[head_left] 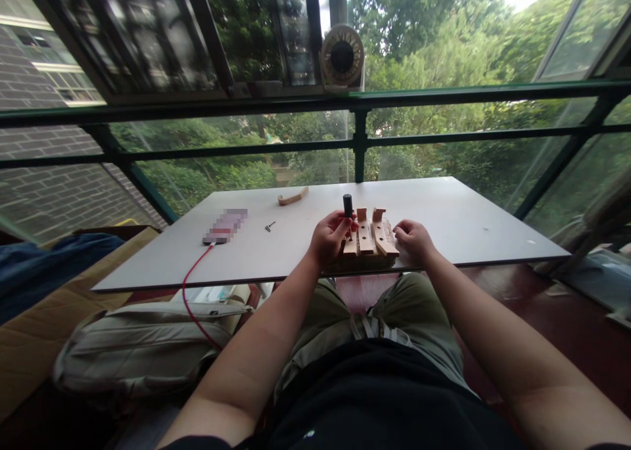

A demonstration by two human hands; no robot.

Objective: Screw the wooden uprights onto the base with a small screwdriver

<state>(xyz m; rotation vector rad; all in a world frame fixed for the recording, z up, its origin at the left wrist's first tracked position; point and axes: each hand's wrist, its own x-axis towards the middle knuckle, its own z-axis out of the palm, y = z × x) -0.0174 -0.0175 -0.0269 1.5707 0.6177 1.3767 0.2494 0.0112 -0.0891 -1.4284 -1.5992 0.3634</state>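
My left hand [327, 240] is closed around an upright screwdriver [348, 205], its black handle sticking up above the fingers. The screwdriver's lower end points down at the leftmost of three curved wooden hooks [365, 240], which sit side by side on a wooden board [369, 262] at the table's near edge. Dark holes or screw heads show in the hooks; I cannot tell which. My right hand [414, 240] rests by the board's right end with its fingers curled in. Whether anything is between those fingers is hidden.
Another curved wooden hook [293, 196] lies at the back of the white table [266, 253]. Several screws [270, 226] lie left of centre. A phone-like device [225, 226], partly blurred, has a red cable [184, 286] running off the near edge. A bag [142, 345] stands below left.
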